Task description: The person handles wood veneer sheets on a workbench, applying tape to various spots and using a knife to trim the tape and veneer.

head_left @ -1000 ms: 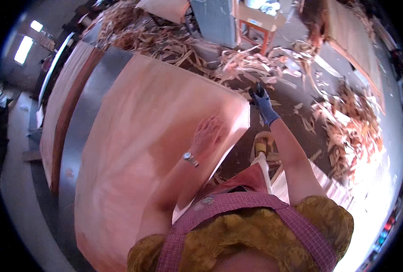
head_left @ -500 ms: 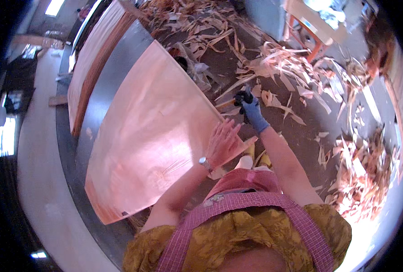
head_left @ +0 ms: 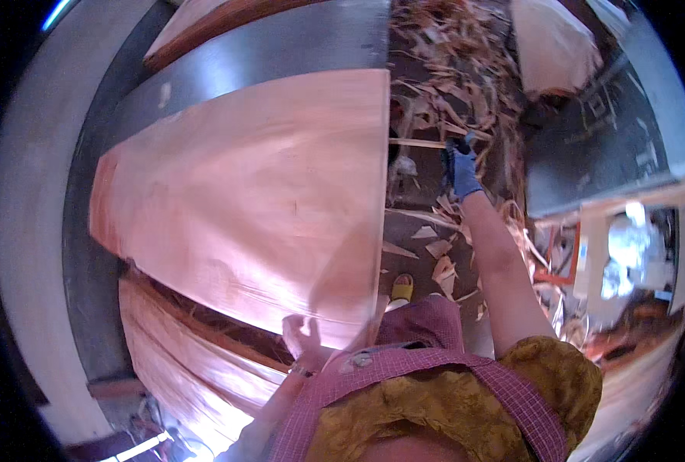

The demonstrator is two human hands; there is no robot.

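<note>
A large thin sheet of pale reddish wood veneer (head_left: pixel 250 192) is held up in front of me. My left hand (head_left: pixel 302 336), bare with a bracelet at the wrist, grips its near lower edge from underneath. My right hand (head_left: pixel 461 165), in a blue glove, reaches out to the right of the sheet and is closed on a dark tool, close to a thin wood strip (head_left: pixel 418 143) sticking out from the sheet's far edge. I wear a pink checked apron over a yellow top.
A stack of veneer sheets (head_left: pixel 181 354) lies below left on a grey metal bench (head_left: pixel 88 262). Veneer scraps (head_left: pixel 450 46) litter the floor ahead and right. A grey machine (head_left: pixel 604 146) and an orange-framed stand (head_left: pixel 581 254) are at right.
My view has swung round, and the sheet now fills the centre, lifted off the pile. My left hand went from lying flat on top of the sheet to gripping its near edge.
</note>
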